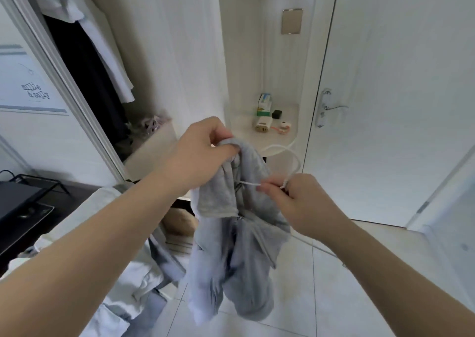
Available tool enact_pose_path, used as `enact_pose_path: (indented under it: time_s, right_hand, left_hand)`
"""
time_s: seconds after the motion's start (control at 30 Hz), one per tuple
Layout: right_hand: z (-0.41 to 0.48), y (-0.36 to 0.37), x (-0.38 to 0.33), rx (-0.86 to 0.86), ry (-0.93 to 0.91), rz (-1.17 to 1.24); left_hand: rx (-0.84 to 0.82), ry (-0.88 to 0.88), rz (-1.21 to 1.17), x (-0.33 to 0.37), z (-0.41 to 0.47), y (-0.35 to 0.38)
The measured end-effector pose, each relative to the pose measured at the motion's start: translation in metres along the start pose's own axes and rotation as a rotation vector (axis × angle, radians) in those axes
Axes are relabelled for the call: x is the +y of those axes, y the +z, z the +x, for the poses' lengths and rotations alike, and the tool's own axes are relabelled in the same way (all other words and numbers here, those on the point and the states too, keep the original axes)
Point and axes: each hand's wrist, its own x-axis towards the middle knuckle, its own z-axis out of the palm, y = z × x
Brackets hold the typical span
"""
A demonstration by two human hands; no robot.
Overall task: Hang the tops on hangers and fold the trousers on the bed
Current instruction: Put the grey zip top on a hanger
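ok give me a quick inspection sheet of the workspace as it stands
surface: bed at lower left, mostly under clothes
job's things: grey top held up in the air above the floor; white hanger at its neck opening, how far in cannot be told
clutter: pile of light clothes on the bed; small boxes on the corner shelf
hands: left hand grips the top's upper edge; right hand pinches the hanger below its hook
cables: nothing seen
surroundings: open wardrobe with hung garments at left; closed door at right; tiled floor
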Motion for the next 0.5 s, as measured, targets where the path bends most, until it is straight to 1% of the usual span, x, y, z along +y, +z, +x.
enact_pose_path:
  time_s: [0.07,0.17,0.27,0.33,0.4,0.5]
  right_hand:
    - [-0.009,0.013,0.013,0.094,0.032,0.09]
    - [-0.028,0.008,0.024,0.252,0.076,0.224]
    - [-0.047,-0.004,0.028,0.334,0.111,0.298]
    - [-0.056,-0.007,0.029,0.367,0.089,0.289]
    - [-0.06,0.0,0.034,0.375,0.086,0.268]
    - [-0.062,0.026,0.036,0.265,0.083,0.287]
  left_hand:
    - [-0.049,-0.063,-0.058,0.006,-0.011,0.016]
    - [-0.135,-0.209,-0.146,0.003,-0.025,0.031]
    - [-0.131,-0.264,-0.171,-0.002,-0.031,0.035]
    - [-0.102,-0.265,-0.171,-0.001,-0.035,0.039]
    - [-0.096,-0.23,-0.168,0.004,-0.041,0.047]
    - [-0.136,-0.188,-0.257,0.014,-0.056,0.066]
